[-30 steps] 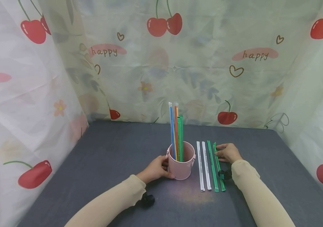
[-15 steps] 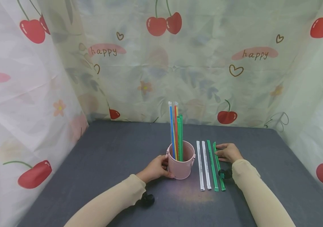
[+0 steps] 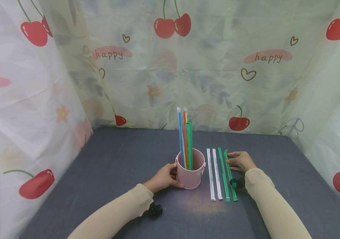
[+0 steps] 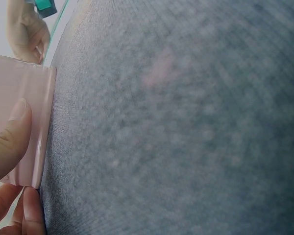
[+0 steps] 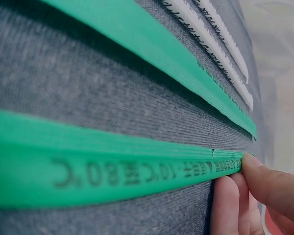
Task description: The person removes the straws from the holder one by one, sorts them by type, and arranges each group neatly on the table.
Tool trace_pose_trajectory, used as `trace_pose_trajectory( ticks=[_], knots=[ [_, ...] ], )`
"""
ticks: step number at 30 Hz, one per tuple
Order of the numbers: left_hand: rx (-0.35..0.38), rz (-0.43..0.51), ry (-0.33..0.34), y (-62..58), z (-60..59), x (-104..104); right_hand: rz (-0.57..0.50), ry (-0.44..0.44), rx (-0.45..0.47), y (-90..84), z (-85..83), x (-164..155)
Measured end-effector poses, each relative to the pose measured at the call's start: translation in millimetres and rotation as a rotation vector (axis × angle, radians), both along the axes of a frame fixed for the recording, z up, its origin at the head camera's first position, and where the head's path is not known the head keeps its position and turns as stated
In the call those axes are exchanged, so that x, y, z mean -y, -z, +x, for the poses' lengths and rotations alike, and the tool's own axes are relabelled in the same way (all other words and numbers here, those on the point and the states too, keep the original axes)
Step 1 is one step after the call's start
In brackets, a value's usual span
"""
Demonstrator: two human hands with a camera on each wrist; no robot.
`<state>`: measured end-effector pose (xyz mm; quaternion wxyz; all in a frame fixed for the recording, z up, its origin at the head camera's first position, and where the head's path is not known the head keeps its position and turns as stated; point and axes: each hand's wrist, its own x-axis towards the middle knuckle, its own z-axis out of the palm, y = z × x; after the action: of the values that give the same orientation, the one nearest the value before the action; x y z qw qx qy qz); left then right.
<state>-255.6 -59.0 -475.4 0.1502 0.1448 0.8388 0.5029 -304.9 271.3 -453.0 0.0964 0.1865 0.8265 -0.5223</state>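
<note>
Here the right hand [image 3: 241, 161] rests on the desk [image 3: 119, 159] near its middle, toward the right edge, its fingertips [image 5: 255, 169] touching the far end of the outermost green wrapped straw [image 3: 230, 176]. The fingers lie fairly straight along the cloth; the grip is not closed round the straw, only pressing at its tip. That straw runs with its long axis from the far edge toward the near edge, so most of its length lies nearer the person than the fingers and passes just left of the right wrist. Just beside it to the left lie a second green wrapped straw [image 3: 223, 174] and two white wrapped straws [image 3: 213, 174], all four roughly parallel and close together without clearly overlapping.

Left of that row stands the pink bucket [image 3: 190, 172], upright, with a bunch of tall straws [image 3: 185, 139] in blue, red, yellow and green standing in it. The left hand [image 3: 163, 177] grips the bucket's left side, thumb and fingers curled against its wall. The right hand is far nearer the lying straws; between the outer green one and the bucket lie only the other three straws, and the tall ones crowd the bucket's left part. A cherry-printed curtain [image 3: 205, 66] closes in the desk on three sides.
</note>
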Motion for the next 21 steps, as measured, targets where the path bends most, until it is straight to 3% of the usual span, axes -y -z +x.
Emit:
trace_pose_trajectory(
  ticks=[21],
  knots=[
    [0.0,0.005,0.002,-1.9,1.6,0.2,-0.054,0.003,-0.012,0.8,2.5,-3.5]
  ],
)
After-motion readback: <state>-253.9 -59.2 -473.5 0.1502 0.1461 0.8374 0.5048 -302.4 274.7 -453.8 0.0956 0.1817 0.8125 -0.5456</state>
